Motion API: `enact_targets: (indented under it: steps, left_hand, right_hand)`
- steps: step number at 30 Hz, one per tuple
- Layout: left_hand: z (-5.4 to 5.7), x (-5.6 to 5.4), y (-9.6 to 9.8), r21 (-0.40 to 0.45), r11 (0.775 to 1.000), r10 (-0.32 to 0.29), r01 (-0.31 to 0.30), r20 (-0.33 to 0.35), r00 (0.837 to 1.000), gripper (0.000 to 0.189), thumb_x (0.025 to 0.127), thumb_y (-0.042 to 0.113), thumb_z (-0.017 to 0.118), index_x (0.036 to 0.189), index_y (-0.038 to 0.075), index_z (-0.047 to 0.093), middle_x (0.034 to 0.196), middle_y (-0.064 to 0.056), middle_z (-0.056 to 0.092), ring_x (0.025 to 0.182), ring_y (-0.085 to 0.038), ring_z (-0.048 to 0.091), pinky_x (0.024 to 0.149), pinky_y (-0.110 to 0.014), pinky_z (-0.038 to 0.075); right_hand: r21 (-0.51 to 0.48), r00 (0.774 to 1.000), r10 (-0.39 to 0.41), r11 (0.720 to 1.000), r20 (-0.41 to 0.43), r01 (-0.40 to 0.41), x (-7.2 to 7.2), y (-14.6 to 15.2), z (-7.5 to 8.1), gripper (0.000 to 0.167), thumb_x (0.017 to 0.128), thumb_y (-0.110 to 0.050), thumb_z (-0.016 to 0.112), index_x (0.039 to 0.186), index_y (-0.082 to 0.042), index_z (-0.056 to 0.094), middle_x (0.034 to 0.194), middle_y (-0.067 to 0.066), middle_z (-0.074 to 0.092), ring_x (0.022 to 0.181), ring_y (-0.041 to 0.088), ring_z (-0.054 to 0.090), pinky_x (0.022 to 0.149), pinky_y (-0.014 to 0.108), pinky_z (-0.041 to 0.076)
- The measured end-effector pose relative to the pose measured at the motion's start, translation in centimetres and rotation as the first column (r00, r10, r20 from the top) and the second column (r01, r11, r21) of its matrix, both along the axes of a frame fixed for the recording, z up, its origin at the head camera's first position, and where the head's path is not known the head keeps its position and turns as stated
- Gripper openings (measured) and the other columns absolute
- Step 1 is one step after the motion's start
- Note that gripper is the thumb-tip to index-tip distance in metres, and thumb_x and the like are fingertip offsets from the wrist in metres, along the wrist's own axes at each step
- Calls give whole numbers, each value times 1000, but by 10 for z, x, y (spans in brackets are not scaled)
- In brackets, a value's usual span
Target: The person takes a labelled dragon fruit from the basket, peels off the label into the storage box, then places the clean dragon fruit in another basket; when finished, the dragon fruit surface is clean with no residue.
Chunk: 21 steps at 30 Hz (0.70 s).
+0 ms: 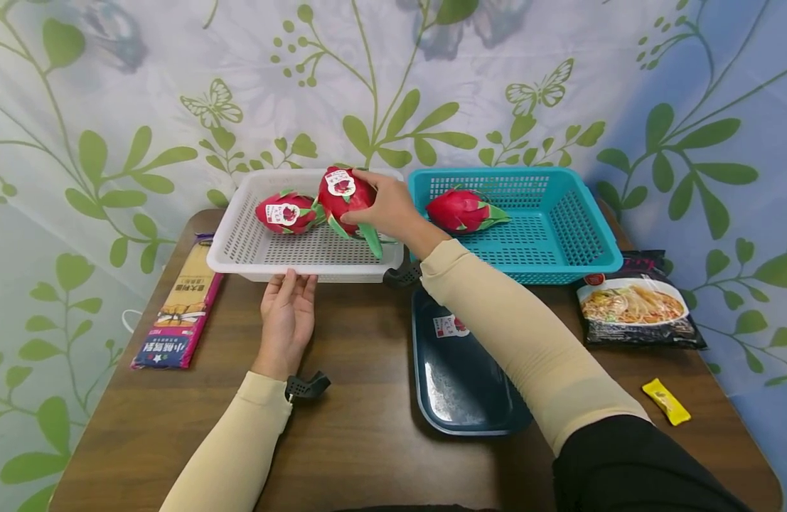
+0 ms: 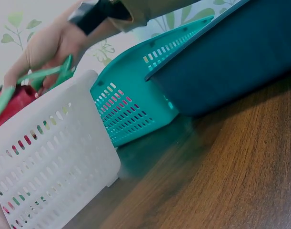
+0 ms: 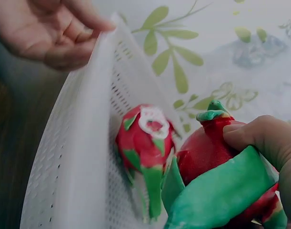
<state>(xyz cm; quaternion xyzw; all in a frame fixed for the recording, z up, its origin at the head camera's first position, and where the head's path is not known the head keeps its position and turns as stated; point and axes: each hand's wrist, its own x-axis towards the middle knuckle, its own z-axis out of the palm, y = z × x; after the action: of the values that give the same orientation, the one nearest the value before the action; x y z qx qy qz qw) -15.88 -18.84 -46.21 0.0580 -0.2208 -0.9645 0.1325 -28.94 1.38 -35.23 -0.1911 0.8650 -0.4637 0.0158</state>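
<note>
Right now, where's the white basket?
In the head view, the white basket sits left of centre, with the left hand at its front edge and the turquoise basket just to its right.

Plastic, film, wood grain and cloth around the white basket [image 1: 355, 272]
White basket: perforated plastic, matt. To its right: turquoise basket [image 1: 527, 275], smooth perforated plastic; dark blue tray [image 1: 460, 384], glossy floor; noodle packet [image 1: 636, 307], shiny film. Over it: dragon fruit [image 1: 332, 206], smooth, waxy sheen. Beneath: counter [image 1: 361, 405], wood-grained, low sheen. Behind: printed cloth [image 1: 175, 57], matt.
</note>
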Motion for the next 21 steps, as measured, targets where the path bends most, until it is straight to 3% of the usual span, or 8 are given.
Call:
enact_targets:
  steps: [5,11,17,21]
  left_hand:
    - [0,1,-2,0,1000,-3,3,-5,1000,16,101,2,68,110,-2,56,107,-19,63,94,-26,66,93,-37,58]
    - [0,0,-1,-22,1000,-7,7,-8,1000,19,103,3,66,116,-4,55,110,-19,62,95,-26,65,94,-37,58]
    - [0,1,-2,-59,998,-13,15,20,1000,38,104,7,65,133,-8,46,116,-18,63,100,-25,66,101,-37,53]
    - [1,3,-2,-73,997,-16,19,46,999,37,104,9,65,132,-7,47,118,-18,64,97,-23,67,96,-33,56]
  right_hand:
    - [-69,997,62,996,42,-59,13,6,17,91,82,-27,94,160,-20,48,148,4,53,131,19,49,86,31,60]
    - [-89,987,161,983,4,-160,36,14,29,88,80,-28,95,157,-19,52,146,2,54,129,18,49,82,30,60]
    - [-80,957,289,954,-14,-289,65,23,33,86,80,-26,95,155,-17,54,143,4,55,129,19,49,83,31,60]
    - [-52,928,372,927,-15,-372,79,28,31,84,80,-24,95,154,-16,56,142,4,57,127,19,50,83,32,60]
